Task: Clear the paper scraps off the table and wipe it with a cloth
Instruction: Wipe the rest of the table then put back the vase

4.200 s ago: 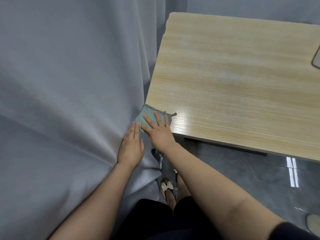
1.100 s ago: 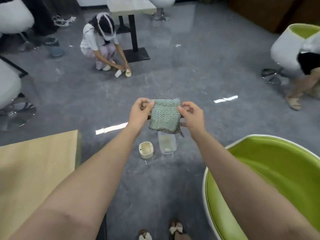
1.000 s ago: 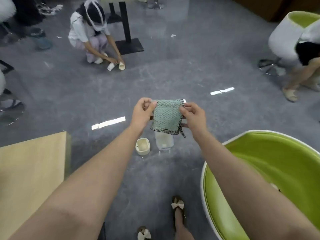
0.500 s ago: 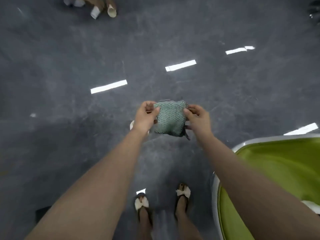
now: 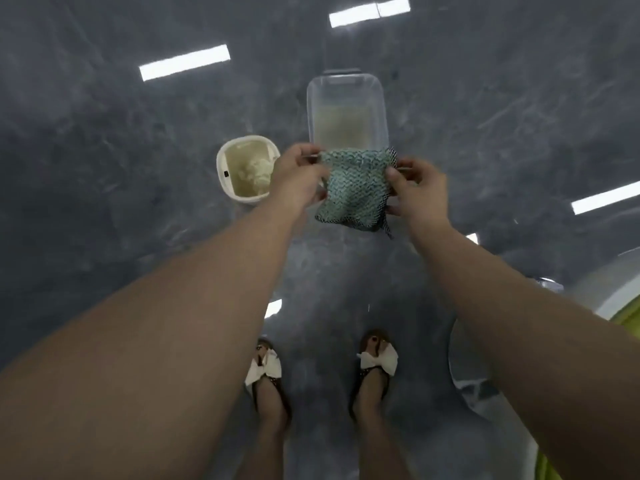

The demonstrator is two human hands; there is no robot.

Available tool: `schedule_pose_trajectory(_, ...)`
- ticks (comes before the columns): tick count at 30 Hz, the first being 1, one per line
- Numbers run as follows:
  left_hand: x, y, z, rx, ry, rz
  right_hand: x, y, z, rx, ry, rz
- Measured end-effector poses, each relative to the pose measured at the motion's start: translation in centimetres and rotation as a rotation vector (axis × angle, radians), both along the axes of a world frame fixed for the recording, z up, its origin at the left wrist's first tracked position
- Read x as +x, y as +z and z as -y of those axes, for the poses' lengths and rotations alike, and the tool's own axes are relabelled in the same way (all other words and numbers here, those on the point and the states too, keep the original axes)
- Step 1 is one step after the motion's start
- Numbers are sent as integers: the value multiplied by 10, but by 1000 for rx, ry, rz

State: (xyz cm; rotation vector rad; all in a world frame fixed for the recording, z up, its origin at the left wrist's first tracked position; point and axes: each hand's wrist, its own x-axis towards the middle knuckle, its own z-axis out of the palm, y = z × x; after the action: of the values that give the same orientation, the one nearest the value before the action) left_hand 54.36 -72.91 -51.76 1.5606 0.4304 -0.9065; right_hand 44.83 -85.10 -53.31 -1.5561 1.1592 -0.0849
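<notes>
A small green knitted cloth [image 5: 355,188] with a dark edge hangs in the air between my hands, above the grey floor. My left hand [image 5: 298,176] pinches its upper left corner. My right hand [image 5: 417,188] pinches its right edge. Just beyond the cloth a clear plastic box [image 5: 346,109] stands on the floor with something pale inside. To its left stands a small white bin [image 5: 246,169] holding crumpled pale paper. The table is out of view.
My two feet [image 5: 375,362] in bow-topped sandals stand on the glossy grey floor [image 5: 104,150] below the cloth. A white-rimmed green chair [image 5: 620,299] shows at the right edge.
My view tilted further down and nearer to the floor. The clear box and the white bin came into plain view past the cloth. Both hands keep their hold on the cloth.
</notes>
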Motion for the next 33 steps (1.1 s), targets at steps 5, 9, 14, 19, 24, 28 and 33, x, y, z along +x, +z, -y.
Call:
schedule_pose_trajectory(5, -15, -83, 13, 26, -26, 73, -7, -85, 18, -43, 20, -59)
schedule_pose_trajectory(9, -20, -138, 19, 41, -6, 79, -5, -135, 29, -35, 40, -71)
schedule_pose_trajectory(14, -11, -174, 40, 49, -25, 164, 4, -171, 47, -59, 24, -52)
schedule_pose_trajectory(19, 2, -188, 50, 223, -185, 451, 17, -185, 55, -92, 24, -27)
schedule_pose_trajectory(24, 8, -199, 54, 296, -305, 507, 23, -193, 60, -176, 100, -61)
schedule_pose_trajectory(28, 14, -202, 55, 345, -344, 520, 28, -192, 64, -255, 159, -118)
schedule_pose_trajectory(33, 9, -197, 52, 465, -460, 716, 19, -187, 58, -459, 322, -107)
